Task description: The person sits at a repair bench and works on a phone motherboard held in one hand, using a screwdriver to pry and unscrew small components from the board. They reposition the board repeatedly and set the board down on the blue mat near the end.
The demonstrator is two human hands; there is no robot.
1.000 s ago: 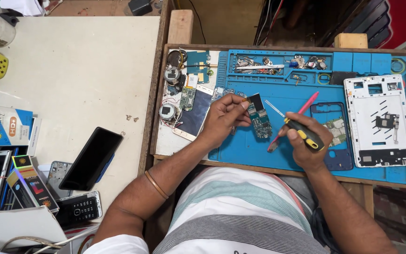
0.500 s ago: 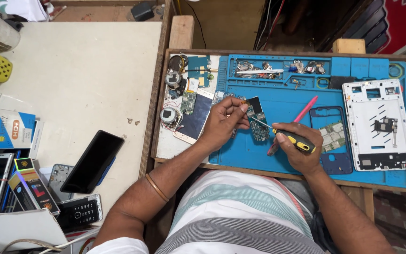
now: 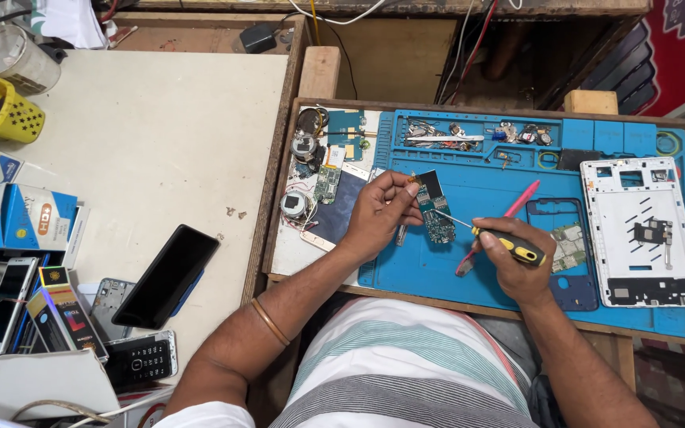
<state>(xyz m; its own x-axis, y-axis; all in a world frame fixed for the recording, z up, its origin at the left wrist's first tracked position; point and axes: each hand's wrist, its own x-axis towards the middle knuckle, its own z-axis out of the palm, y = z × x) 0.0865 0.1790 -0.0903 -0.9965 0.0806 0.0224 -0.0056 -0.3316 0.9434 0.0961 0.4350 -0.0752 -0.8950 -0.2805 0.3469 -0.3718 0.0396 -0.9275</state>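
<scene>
Right hand grips one yellow-handled screwdriver, tip at one small circuit board that left hand pinches over the blue mat. A slip could gouge the board. Beyond: one pink tool, one white phone frame.

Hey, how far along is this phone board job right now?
Done: a white phone frame lies stripped on the blue mat, loose parts beside it. In hand: the left hand steadies a small circuit board while the right hand puts a screwdriver tip to it. Left: nothing looks reassembled.
</scene>
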